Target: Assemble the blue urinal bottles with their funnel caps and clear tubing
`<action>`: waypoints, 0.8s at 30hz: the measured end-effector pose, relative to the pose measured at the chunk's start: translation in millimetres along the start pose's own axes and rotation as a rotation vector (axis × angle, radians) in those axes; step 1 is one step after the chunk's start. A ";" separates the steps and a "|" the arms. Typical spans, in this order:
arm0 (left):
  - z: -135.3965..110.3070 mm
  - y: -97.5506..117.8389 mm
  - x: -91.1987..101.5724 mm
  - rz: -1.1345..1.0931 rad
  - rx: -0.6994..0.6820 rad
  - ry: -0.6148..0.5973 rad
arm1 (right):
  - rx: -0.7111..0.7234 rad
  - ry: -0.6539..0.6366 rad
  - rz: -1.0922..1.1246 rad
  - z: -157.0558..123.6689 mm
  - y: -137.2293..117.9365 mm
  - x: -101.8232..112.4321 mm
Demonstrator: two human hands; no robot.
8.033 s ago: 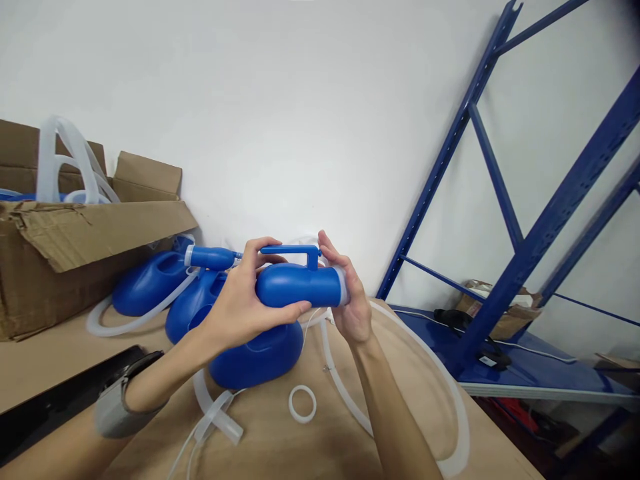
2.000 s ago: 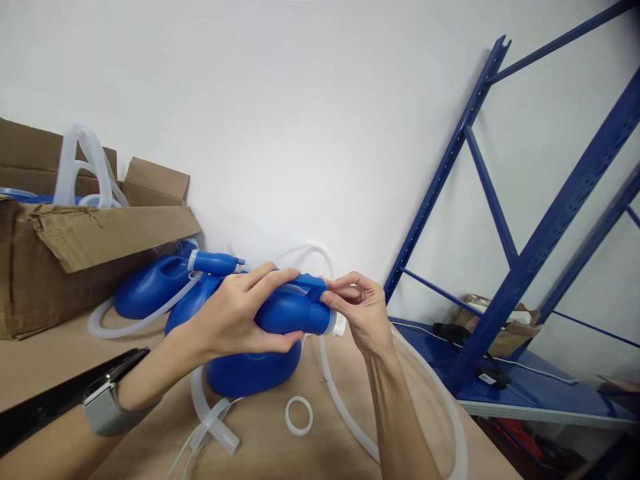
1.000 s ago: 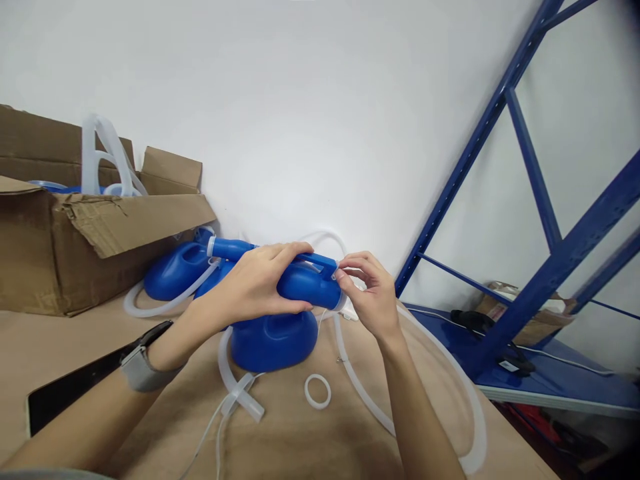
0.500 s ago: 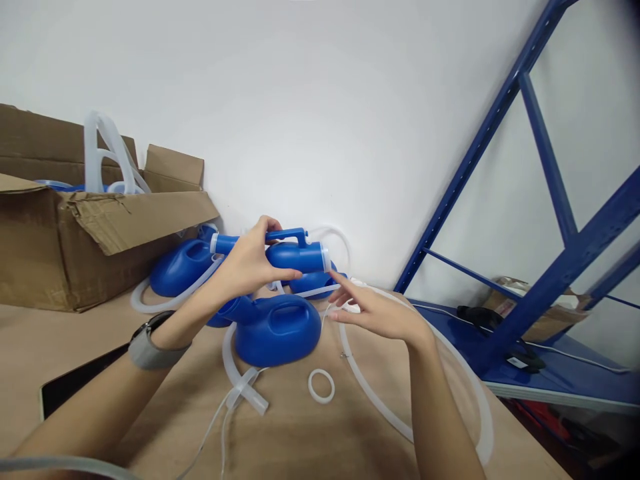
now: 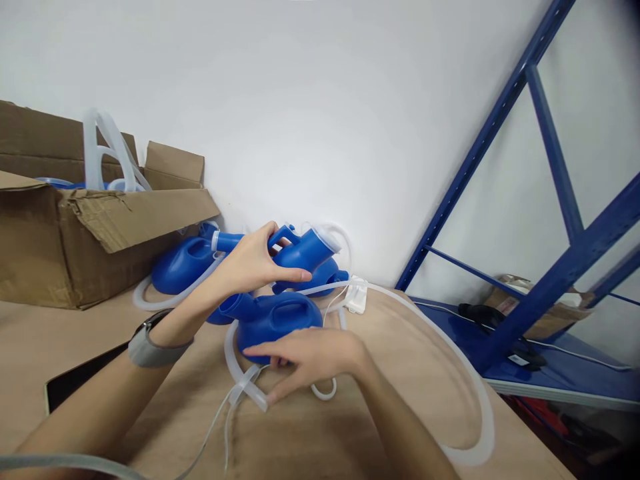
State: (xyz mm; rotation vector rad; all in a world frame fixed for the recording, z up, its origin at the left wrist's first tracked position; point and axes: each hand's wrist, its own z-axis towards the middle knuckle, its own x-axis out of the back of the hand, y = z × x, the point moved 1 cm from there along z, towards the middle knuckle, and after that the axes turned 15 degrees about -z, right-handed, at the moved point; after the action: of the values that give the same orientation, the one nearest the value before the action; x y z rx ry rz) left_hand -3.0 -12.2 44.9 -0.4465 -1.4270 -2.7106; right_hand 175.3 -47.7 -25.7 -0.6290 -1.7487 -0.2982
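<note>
My left hand (image 5: 255, 261) is closed round a blue plastic bottle with a handle (image 5: 303, 251), held tilted above the table with its white-rimmed mouth pointing up and right. My right hand (image 5: 309, 357) is low over the table, fingers stretched out, reaching left across a white ring (image 5: 325, 390) toward the end of a clear tube connector (image 5: 250, 390). It holds nothing. Just behind it lies another blue bottle (image 5: 273, 319). A grey watch (image 5: 150, 337) is on my left wrist.
More blue bottles (image 5: 183, 263) lie against the wall beside an open cardboard box (image 5: 75, 240) with clear tubing in it. A long white hose (image 5: 450, 373) loops over the wooden table (image 5: 390, 347). A blue metal shelf (image 5: 525, 240) stands at right. A dark tablet (image 5: 75, 383) lies at left.
My right hand has left the bottle's mouth and dropped to the table by the white ring. My left hand has tilted the bottle's mouth upward.
</note>
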 end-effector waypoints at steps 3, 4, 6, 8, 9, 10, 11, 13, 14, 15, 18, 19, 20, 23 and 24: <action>-0.2 0.4 2.5 -0.090 0.006 0.012 | -0.058 -0.118 -0.178 28.8 -14.9 -22.7; -0.6 0.3 2.4 -0.118 0.017 0.009 | -0.057 -0.137 -0.221 35.5 -17.5 -28.1; -2.0 -0.2 0.3 -0.152 0.036 -0.011 | -0.013 -0.131 -0.260 42.5 -19.7 -33.4; -3.9 -1.1 -4.5 -0.136 0.026 -0.053 | 0.043 -0.079 -0.253 41.4 -19.0 -31.6; -4.7 -1.6 -7.6 -0.103 0.002 -0.081 | 0.056 -0.060 -0.245 38.6 -18.3 -28.8; -5.4 -2.2 -10.7 -0.059 -0.030 -0.109 | 0.060 -0.047 -0.235 34.7 -17.6 -25.1; -5.8 -2.7 -13.4 -0.012 -0.058 -0.132 | 0.056 -0.030 -0.223 30.2 -17.1 -20.4; -5.9 -3.3 -16.5 0.039 -0.082 -0.156 | 0.041 0.020 -0.193 19.7 -16.9 -8.9; -5.6 -3.3 -16.3 0.029 -0.079 -0.152 | 0.027 0.057 -0.175 13.8 -16.5 -2.0; -5.2 -2.9 -15.0 -0.002 -0.073 -0.135 | 0.011 0.097 -0.157 7.4 -15.5 5.2; -4.5 0.6 -5.3 -0.135 -0.065 -0.036 | -0.041 0.216 -0.092 -14.2 -5.5 25.9; -4.8 2.6 -1.3 -0.174 -0.074 0.001 | -0.046 0.255 -0.053 -21.5 0.5 31.1; -5.5 4.9 2.5 -0.205 -0.089 0.035 | -0.041 0.296 0.002 -28.4 7.5 34.8; -10.0 12.9 9.8 -0.245 -0.150 0.104 | -0.001 0.432 0.238 -42.4 29.8 37.4; -11.9 15.4 10.2 -0.241 -0.162 0.110 | 0.011 0.470 0.320 -43.9 35.9 35.9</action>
State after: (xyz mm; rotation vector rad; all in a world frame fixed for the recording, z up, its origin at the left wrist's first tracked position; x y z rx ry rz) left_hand -12.8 -29.8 53.7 -0.1355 -1.3173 -2.9998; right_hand 225.3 -31.5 15.9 -0.7506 -1.1800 -0.1926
